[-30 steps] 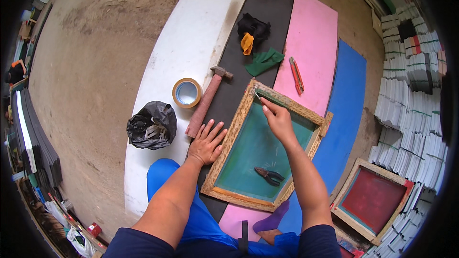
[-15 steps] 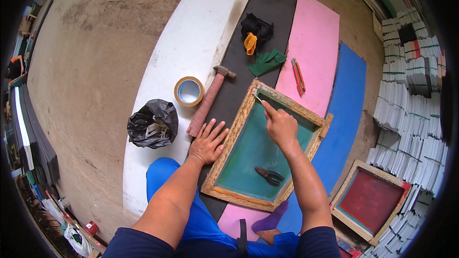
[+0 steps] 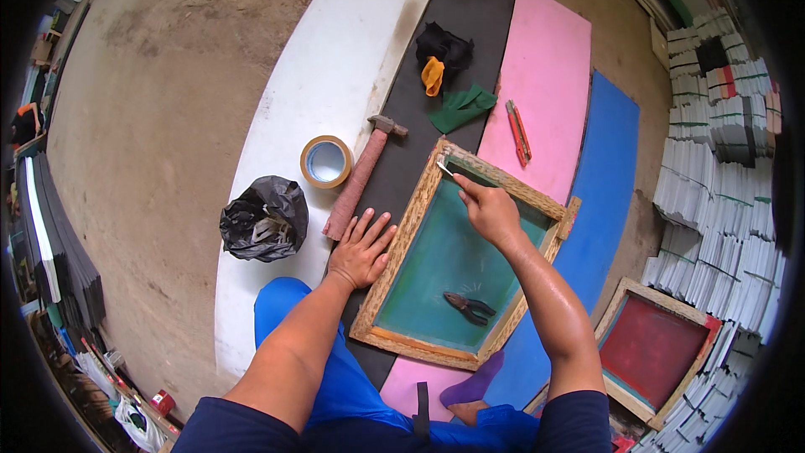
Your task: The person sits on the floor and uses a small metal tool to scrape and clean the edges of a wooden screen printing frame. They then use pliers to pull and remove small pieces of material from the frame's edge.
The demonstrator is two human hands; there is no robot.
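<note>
A wooden-framed green mesh screen (image 3: 419, 348) lies tilted on the foam sheets before me. My right hand (image 3: 490, 211) is closed on a thin tool with a pale metallic tip (image 3: 444, 169), its index finger stretched along it. That tip is at the inner edge of the frame's far left corner; the grip is hidden in the hand. My left hand (image 3: 360, 253) rests flat with fingers spread on the black sheet, beside the frame's left rail. Dark-handled pliers (image 3: 468, 309) lie on the mesh. Just beyond my left hand is a hammer (image 3: 360, 180) with a wrapped reddish handle.
A tape roll (image 3: 346, 151) and a black plastic bag (image 3: 289, 210) stand on the white sheet (image 3: 285, 117). Farther off lie black, orange and green cloths (image 3: 463, 109) and a red utility knife (image 3: 518, 134). At right are a red screen (image 3: 656, 351) and stacked white bundles (image 3: 688, 184).
The tool's tip has shifted slightly toward the frame's left rail, and my right forearm has swung a little outward. My left hand keeps its place beside the frame; the view has shifted slightly.
</note>
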